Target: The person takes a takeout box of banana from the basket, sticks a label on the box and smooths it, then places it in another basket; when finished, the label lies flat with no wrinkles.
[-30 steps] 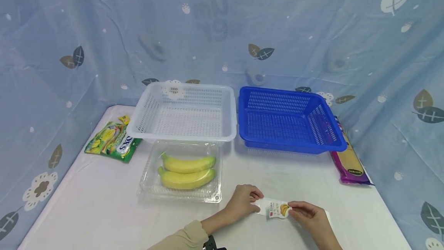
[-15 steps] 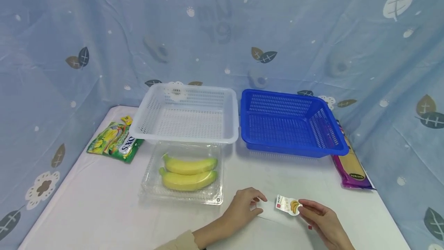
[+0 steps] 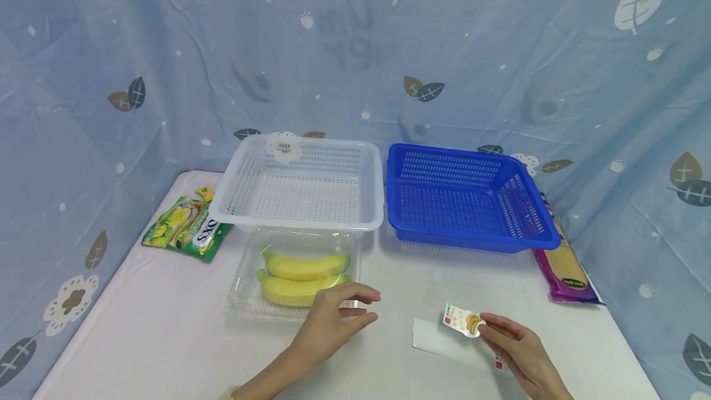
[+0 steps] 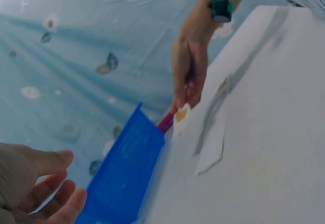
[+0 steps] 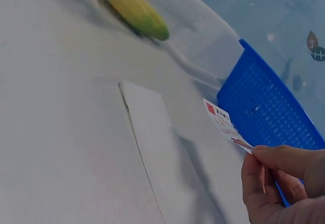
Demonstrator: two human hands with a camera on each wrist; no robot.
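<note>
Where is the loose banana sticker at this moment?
In the head view, the sticker is at lower right, pinched in the right hand near the white strip.

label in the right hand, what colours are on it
The label is white with a red square and a yellow banana print, clearest in the head view.

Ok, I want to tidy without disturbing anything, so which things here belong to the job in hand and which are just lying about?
Job in hand, as I judge it:
- label, pinched in the right hand
- white strip
- bananas and clear box, probably, since the label pictures bananas

Lying about, apparently:
- white basket
- blue basket
- green packet
- purple packet
</note>
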